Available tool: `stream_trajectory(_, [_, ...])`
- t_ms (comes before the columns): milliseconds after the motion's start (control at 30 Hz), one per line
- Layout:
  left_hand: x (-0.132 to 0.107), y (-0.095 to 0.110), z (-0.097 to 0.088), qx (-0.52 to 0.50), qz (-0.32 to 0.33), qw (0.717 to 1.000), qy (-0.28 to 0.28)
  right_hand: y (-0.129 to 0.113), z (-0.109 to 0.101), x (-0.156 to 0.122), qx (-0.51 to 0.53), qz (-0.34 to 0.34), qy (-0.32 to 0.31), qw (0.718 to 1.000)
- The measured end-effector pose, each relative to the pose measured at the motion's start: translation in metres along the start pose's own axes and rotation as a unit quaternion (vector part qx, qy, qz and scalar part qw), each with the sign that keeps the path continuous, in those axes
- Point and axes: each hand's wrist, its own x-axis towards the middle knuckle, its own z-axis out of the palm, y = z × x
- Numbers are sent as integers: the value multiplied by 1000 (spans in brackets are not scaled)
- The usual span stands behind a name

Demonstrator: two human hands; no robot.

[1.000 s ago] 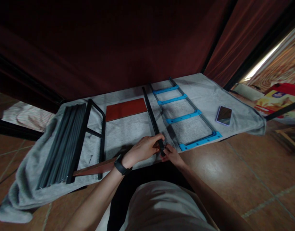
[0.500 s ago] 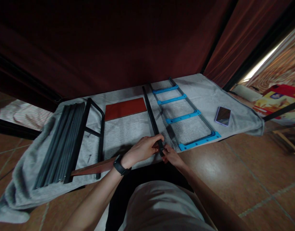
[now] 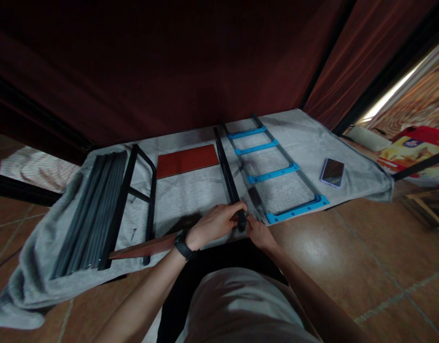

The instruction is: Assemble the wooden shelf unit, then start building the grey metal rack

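My left hand (image 3: 216, 224) is closed around the near end of a long black metal bar (image 3: 226, 167), its thumb over the top. A reddish-brown board (image 3: 148, 247) runs from a black metal frame (image 3: 119, 212) on the left to beneath that hand, towards the bar. My right hand (image 3: 259, 232) is closed in a pinch at the bar's right side, close to its near end; whatever its fingertips hold is hidden. An orange-red panel (image 3: 187, 161) lies flat between the frame and the bar. A small screw (image 3: 134, 234) lies inside the frame.
Grey tubes (image 3: 90, 214) lie side by side at the left of a grey blanket (image 3: 190, 202). Grey rods with blue crosspieces (image 3: 272, 173) lie right of the bar. A phone (image 3: 332, 172) rests farther right. Dark red curtains (image 3: 190, 66) hang behind.
The bar's near end has turned slightly, showing more of its end. Both hands have shifted a little to the right. The other parts stay where they were.
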Motion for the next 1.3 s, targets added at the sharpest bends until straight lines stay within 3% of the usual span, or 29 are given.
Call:
stream_trajectory(100, [-1,1,0,24,10,1000,3,5,-2,-3,-67,-20,4,998])
stream_trajectory(300, [-4,-3,7,92,0,996,0,9,1,-7,-99,-54,8,994])
stream_trajectory(400, [-12,0,8,142,-7,990,24,10,0,-10,-118,-68,7,991])
stream_trajectory(533, [-46,13,-10,184,-11,976,114,10,-9,-12,-124,-72,21,989])
stream_trajectory(633, [-95,7,-39,148,-24,956,252,5,-20,-13,-96,-95,46,990])
stream_trajectory(700, [-135,-18,-58,117,-79,894,424,0,-27,-13,-70,-119,66,988])
stream_trajectory(767, [-178,-60,-71,82,-169,770,609,-4,-33,-12,-45,-132,86,987])
stream_trajectory(800, [-198,-84,-73,46,-201,713,670,-5,-35,-11,-33,-136,92,986])
stream_trajectory(833, [-218,-110,-73,-4,-231,669,707,-5,-37,-10,-24,-140,89,986])
stream_trajectory(900, [-248,-158,-63,-85,-310,628,709,-3,-40,-5,-21,-145,82,986])
stream_trajectory(933, [-257,-179,-55,-118,-348,642,673,-1,-42,-2,-24,-147,88,985])
stream_trajectory(967, [-262,-196,-45,-151,-375,681,611,0,-44,2,-22,-146,100,984])
stream_trajectory(1067, [-255,-226,-13,-170,-381,712,565,1,-51,9,4,-140,121,983])
stream_trajectory(1200, [-233,-235,15,-169,-351,759,522,-8,-57,12,46,-82,121,988])
stream_trajectory(1300, [-225,-233,18,-98,-337,786,509,-16,-57,14,47,-72,116,990])
